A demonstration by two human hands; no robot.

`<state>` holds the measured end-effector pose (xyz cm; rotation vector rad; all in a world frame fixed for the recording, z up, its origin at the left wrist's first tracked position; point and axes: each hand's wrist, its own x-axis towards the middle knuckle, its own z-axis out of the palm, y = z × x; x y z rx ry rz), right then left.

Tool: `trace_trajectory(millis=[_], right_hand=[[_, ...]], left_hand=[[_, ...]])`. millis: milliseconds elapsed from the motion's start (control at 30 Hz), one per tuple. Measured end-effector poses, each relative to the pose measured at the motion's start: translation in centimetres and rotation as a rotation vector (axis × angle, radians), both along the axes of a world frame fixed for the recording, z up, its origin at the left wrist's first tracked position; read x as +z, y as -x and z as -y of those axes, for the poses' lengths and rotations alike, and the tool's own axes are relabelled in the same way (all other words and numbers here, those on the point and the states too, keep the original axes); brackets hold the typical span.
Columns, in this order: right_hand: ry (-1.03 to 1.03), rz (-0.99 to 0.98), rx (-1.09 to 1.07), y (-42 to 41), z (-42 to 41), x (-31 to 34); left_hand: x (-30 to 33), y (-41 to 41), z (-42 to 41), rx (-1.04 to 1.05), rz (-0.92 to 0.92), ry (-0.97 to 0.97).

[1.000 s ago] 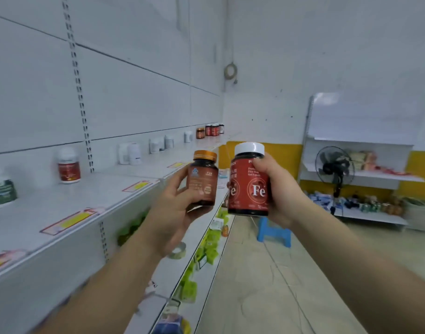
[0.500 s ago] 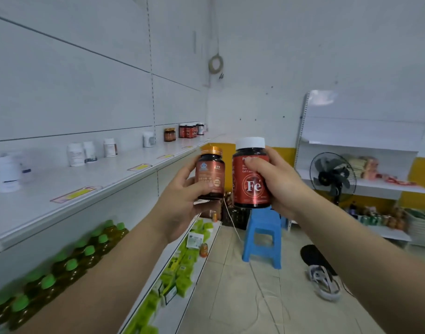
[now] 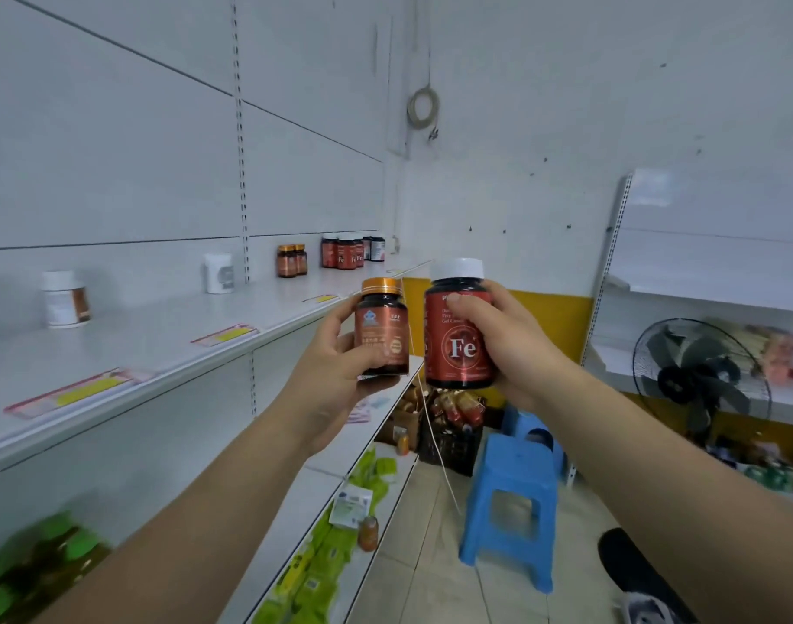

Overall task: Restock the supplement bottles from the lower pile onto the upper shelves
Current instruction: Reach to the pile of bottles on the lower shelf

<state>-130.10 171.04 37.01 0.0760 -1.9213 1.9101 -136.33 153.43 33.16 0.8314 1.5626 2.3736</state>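
Hands (image 3: 336, 376) (image 3: 507, 349) hold both bottles (image 3: 382, 328) (image 3: 459, 326) nearer the shelf's (image 3: 160, 335) far stock, seemingly.

A blue plastic stool (image 3: 513, 502) stands on the pale tiled floor (image 3: 412, 574), with a second blue stool (image 3: 536, 427) just behind it. To the right, a black standing fan (image 3: 700, 376) sits in front of a white rack (image 3: 700, 281). A coil of cable (image 3: 423, 108) hangs high on the white wall (image 3: 543, 128), which has a yellow band (image 3: 552, 326) along its lower part. A dark crate (image 3: 450, 443) rests on the floor near the corner. A dark shoe (image 3: 642, 574) lies at the lower right.
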Motion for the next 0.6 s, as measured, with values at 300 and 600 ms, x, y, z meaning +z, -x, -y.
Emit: trace_trajectory(millis=[300,600], right_hand=[[0.03,0.017,0.032,18.4,-11.8,1.3],[-0.062,0.011,0.253,35.7,-21.6,0.9]], left_hand=[[1.2,16.0,-11.6,0.128,0.039,0.048],[1.2,28.6,-21.2,0.382,0.033,0.079]])
